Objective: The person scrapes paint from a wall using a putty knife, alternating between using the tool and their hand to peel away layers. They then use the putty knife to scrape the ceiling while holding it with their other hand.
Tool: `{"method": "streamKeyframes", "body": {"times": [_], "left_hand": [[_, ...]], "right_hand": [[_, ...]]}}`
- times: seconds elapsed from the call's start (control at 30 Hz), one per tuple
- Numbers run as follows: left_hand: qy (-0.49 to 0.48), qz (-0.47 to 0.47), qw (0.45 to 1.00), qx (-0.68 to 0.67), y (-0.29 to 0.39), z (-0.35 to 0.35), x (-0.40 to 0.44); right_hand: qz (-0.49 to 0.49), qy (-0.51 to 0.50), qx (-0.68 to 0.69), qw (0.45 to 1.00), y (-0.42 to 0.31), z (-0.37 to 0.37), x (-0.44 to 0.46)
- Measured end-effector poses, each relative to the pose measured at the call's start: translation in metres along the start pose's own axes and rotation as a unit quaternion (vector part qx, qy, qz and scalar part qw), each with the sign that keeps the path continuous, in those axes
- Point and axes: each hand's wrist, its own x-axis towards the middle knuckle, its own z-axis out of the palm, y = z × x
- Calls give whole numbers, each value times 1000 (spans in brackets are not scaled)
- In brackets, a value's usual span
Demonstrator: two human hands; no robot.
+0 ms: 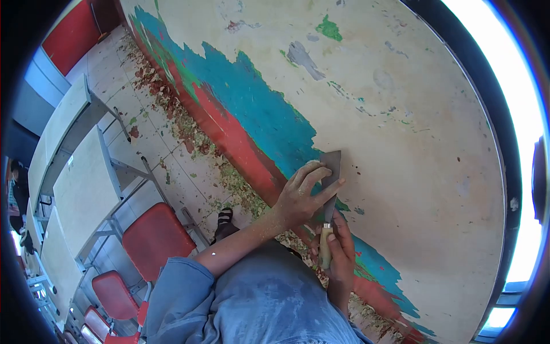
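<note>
My right hand (341,250) is closed around the pale wooden handle (325,247) of a scraper. The scraper's flat, tapered metal blade (332,161) lies against the wall, its wide edge where the blue-green paint (266,117) meets the bare cream surface (418,172). My left hand (302,189) grips the blade, fingers bent over its side and thumb across its face. Part of the blade is hidden under those fingers. Dust speckles my left forearm.
Peeled paint flakes (197,137) litter the tiled floor along the wall's red base (240,149). To the left stand white-topped tables (86,183) and red chairs (159,241). A bright window (524,143) borders the wall at right. A person (20,195) is at far left.
</note>
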Motion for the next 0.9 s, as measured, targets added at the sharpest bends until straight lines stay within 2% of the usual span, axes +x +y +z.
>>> {"method": "streamKeyframes", "body": {"times": [0.17, 0.4, 0.47, 0.57, 0.7, 0.8, 0.9], "left_hand": [[39, -44, 995, -74, -9, -1, 7], [23, -62, 995, -77, -21, 0, 10], [28, -57, 995, -75, -23, 2, 8], [96, -79, 986, -108, -27, 9, 10], [79, -75, 986, -129, -30, 9, 9], [97, -61, 985, -127, -34, 11, 10], [86, -70, 985, -134, -34, 13, 6]], "right_hand": [[-11, 1, 6, 1000, -2, 2, 12], [-47, 7, 44, 998, -6, 20, 18], [-29, 60, -6, 998, -3, 21, 13], [-21, 100, -51, 993, -5, 29, 19], [-27, 129, -104, 986, -3, 25, 13], [-24, 142, -121, 982, -4, 32, 18], [-23, 155, -77, 985, 2, 33, 16]]}}
